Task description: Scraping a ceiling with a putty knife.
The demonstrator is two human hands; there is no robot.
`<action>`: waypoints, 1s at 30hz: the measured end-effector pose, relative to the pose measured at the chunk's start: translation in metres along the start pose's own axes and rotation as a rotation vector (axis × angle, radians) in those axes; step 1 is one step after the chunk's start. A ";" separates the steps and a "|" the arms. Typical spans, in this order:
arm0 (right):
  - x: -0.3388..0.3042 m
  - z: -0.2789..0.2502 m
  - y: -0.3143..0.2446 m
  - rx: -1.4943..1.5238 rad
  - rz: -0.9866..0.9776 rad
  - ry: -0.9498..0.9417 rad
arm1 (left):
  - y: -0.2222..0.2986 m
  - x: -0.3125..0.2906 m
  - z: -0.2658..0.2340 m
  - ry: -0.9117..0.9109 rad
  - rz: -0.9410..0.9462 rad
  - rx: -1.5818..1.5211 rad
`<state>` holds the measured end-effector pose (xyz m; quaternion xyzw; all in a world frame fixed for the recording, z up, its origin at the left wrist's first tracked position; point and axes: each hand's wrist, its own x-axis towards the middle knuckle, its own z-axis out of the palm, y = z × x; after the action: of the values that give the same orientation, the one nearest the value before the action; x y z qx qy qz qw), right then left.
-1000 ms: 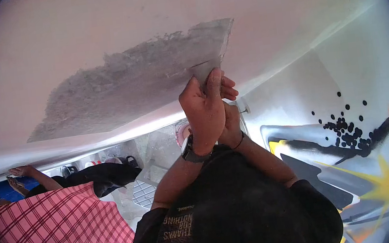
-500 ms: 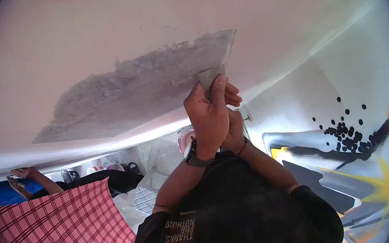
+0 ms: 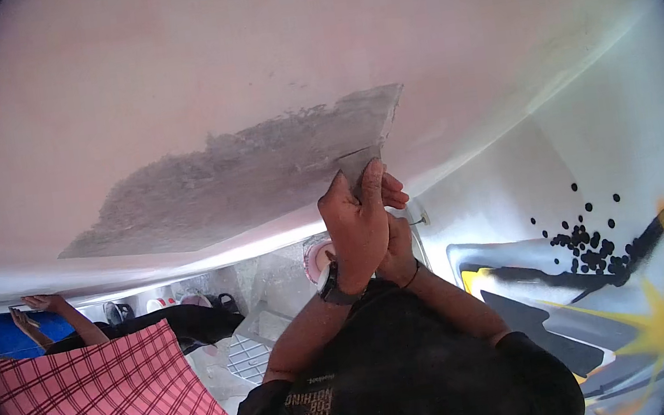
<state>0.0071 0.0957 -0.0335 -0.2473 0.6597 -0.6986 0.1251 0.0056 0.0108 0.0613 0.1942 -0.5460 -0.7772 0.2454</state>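
Observation:
My left hand (image 3: pixel 355 225), with a watch (image 3: pixel 335 286) on its wrist, grips a flat grey scraper (image 3: pixel 359 163) between thumb and fingers. The scraper lies against the pink wall (image 3: pixel 190 67), on the right part of a rough grey plaster patch (image 3: pixel 221 184). Its handle is hidden in the hand. Close behind the left wrist sits my right hand (image 3: pixel 397 251), a dark band on its wrist. The left hand covers most of it. Several fingertips show right of the thumb, and I cannot tell which hand they belong to.
At far left, another person's hands (image 3: pixel 37 317) reach to the wall, beside pink checked cloth (image 3: pixel 99 402). Below are a pink bucket (image 3: pixel 318 261), a metal grid (image 3: pixel 249 359) and several shoes on the floor. A painted wall (image 3: pixel 648 285) stands to the right.
The whole wall and patch sit lower in the picture. Against the patch, my left hand and the scraper keep nearly the same place.

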 end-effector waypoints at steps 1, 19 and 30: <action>0.002 0.000 -0.002 -0.011 -0.008 0.004 | 0.000 0.001 0.000 -0.011 0.020 -0.010; 0.017 0.009 -0.009 0.032 -0.059 0.056 | 0.008 0.011 -0.008 -0.088 0.009 -0.044; 0.024 0.002 -0.029 -0.106 -0.156 0.032 | 0.018 0.011 0.007 -0.079 0.151 -0.045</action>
<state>-0.0078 0.0842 -0.0008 -0.2931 0.6762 -0.6743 0.0464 -0.0041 0.0045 0.0799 0.1160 -0.5506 -0.7757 0.2858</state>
